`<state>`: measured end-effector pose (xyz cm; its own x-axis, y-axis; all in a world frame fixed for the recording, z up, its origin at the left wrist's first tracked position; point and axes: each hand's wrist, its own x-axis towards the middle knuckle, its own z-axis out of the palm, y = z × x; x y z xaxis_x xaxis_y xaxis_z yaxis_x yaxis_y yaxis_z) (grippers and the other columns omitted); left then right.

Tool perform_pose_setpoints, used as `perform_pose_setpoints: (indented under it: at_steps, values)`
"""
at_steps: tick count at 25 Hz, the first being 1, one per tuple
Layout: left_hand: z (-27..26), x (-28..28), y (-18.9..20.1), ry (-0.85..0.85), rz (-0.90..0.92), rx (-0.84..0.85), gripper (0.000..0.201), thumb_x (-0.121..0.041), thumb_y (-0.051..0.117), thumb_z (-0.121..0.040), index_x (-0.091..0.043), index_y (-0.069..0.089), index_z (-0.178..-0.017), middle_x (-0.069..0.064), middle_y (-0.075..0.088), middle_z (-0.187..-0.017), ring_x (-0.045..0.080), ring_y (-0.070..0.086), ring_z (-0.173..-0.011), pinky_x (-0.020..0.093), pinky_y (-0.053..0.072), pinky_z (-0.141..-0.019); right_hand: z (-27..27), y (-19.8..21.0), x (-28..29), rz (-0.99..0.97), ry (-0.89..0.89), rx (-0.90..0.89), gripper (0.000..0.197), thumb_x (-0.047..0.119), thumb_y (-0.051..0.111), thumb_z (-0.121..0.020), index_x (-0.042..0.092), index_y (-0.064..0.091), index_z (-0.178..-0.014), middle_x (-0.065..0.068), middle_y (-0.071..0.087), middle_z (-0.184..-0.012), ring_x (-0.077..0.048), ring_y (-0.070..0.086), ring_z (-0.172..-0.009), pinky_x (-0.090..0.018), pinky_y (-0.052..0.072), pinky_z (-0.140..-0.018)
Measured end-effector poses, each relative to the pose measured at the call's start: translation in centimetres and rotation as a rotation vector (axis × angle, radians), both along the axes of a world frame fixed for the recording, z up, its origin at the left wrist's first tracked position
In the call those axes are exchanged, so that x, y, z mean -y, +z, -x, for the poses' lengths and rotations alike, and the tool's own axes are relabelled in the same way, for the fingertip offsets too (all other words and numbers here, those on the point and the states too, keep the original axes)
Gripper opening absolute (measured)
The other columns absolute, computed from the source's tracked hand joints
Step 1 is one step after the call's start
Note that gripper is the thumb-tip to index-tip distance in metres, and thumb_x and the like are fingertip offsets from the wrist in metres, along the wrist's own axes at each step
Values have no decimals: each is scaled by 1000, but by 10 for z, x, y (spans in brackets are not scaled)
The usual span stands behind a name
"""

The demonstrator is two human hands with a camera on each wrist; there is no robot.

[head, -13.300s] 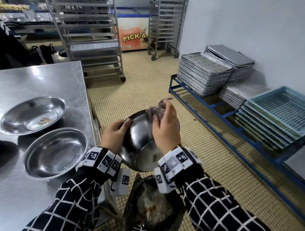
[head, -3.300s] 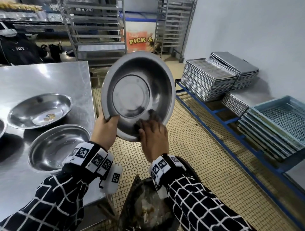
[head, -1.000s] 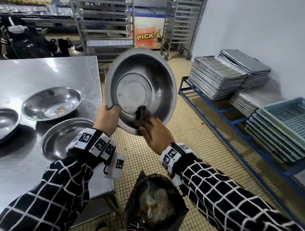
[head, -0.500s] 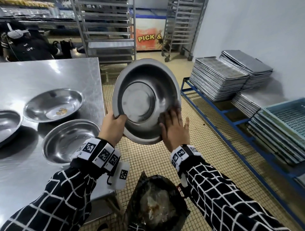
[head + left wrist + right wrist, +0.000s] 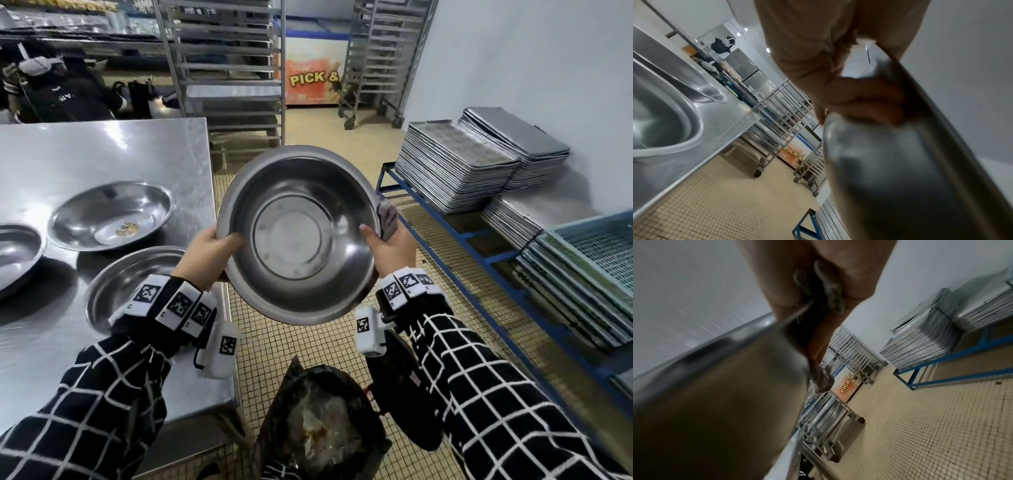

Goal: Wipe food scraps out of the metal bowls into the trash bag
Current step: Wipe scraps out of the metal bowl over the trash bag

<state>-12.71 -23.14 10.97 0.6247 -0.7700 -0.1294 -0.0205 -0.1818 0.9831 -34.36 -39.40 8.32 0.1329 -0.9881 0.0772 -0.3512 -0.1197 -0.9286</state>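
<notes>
Hands (image 5: 209,253) (image 5: 390,248) gripping tilted metal bowl (image 5: 298,236) rim, trash bag (image 5: 322,428) below

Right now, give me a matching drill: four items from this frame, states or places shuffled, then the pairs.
Items:
1. held metal bowl
2. far bowl on the steel table
3. grey rag
4. black trash bag

States:
A. on the floor below the hands
B. gripped at both rims, no scraps visible inside
C. holds yellowish scraps
D. pinched against the rim by the right hand

Pairs: 1-B, 2-C, 3-D, 4-A
</notes>
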Motion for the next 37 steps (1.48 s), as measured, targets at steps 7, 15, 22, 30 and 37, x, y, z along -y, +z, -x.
perform_pose_setpoints:
  at_steps: [7, 15, 22, 30, 37]
  values:
    - [33, 11, -48, 110, 215, 67, 85, -52, 80, -65, -31, 35, -134, 0, 57, -127, 20, 58, -116, 50, 48, -96, -39, -22, -36, -126, -308, 379, 34, 31, 68, -85, 11, 58, -110, 1, 66, -96, -21, 65, -93, -34, 53, -84]
    - [20, 28, -45, 155, 55, -190, 29, -11, 58, -81, -6, 57, -109, 12, 65, -90, 27, 67, -82, 42, 59, -73, -33, -41, -40, -114, -63, 156, 33, 41, 43, -97, 17, 45, -120, 8, 58, -82, -11, 60, -70, -38, 57, -71]
    - [14, 25, -56, 39, -131, 49, 42, -16, 52, -86, -22, 46, -127, 13, 62, -105, 34, 63, -94, 54, 55, -79, -50, -56, -56, 139, 277, -288, 39, 39, 51, -93, 24, 34, -126, -9, 56, -108, -23, 59, -94, -39, 53, -83]
    - [21, 27, -27, -85, -8, 176, 39, -27, 54, -92, -21, 48, -130, 1, 65, -97, 28, 64, -93, 53, 53, -85, -42, -77, -87, 474, 615, -495, 59, 51, 19, -96, 18, 46, -137, -4, 49, -137, -22, 46, -123, -34, 38, -102]
    - [33, 22, -15, -218, 76, 212, 47, -22, 55, -94, -33, 42, -137, -16, 63, -102, 5, 60, -97, 28, 48, -85, -3, -72, 1, 661, 375, -1069, 68, 49, 12, -94, 10, 41, -141, -13, 43, -145, -31, 31, -139, -46, 13, -116]
